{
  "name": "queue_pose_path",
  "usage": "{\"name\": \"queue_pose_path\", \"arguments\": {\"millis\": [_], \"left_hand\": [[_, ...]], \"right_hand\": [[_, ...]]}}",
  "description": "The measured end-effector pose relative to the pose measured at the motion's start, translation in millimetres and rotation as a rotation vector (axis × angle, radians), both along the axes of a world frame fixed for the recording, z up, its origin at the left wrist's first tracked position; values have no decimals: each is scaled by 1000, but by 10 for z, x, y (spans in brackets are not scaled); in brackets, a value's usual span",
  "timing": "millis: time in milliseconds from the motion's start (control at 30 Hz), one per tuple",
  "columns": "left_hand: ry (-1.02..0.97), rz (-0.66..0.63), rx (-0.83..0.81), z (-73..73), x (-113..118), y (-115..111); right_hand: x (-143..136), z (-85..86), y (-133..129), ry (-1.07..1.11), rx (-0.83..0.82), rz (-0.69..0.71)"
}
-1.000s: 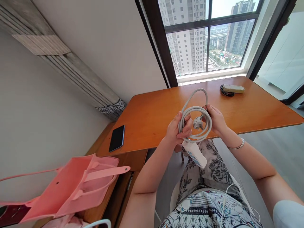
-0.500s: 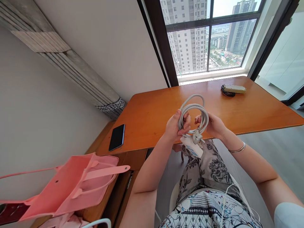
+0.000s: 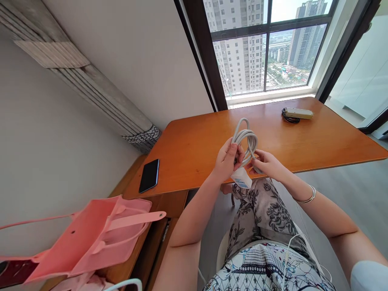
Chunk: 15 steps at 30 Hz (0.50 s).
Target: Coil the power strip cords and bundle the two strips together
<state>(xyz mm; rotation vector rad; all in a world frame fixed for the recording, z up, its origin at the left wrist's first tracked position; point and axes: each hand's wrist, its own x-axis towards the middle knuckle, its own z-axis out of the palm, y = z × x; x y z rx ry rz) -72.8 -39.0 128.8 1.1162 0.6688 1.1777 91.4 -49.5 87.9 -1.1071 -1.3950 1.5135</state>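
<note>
A coiled pale grey cable [image 3: 251,141] is held up over the front edge of the wooden table [image 3: 194,145]. My left hand [image 3: 228,159] is closed round the left side of the coil, thumb on top. At the coil's lower right, my right hand [image 3: 266,163] pinches a part of the cable, its fingers partly hidden. Below my left hand hangs a white block [image 3: 241,178] with blue print, joined to the cable. The plug is hidden by my right hand or too small to make out.
A black phone [image 3: 149,176] lies at the table's left end. A power strip [image 3: 299,113] with a black cord sits at the back right. An open pink bag [image 3: 91,238] stands at the lower left. Behind the table is a window [image 3: 242,60].
My right hand has moved down to the coil's lower right and closed on the cable. The coil looks narrower and tilted, and the plug that hung in front no longer shows.
</note>
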Motion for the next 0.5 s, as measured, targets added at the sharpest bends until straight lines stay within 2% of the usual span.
{"name": "queue_pose_path", "arguments": {"millis": [133,300,400,500], "left_hand": [[-77,86,-47,39,-63,69],[-186,123,-99,114,-140,136],[-229,128,-97,142,-183,168],[-279,113,-105,137,-214,181]], "right_hand": [[151,-9,-105,-191,157,28],[310,-21,-253,-597,487,-134],[349,-22,-314,-730,574,-196],[384,-16,-338,-818,584,-189]]}}
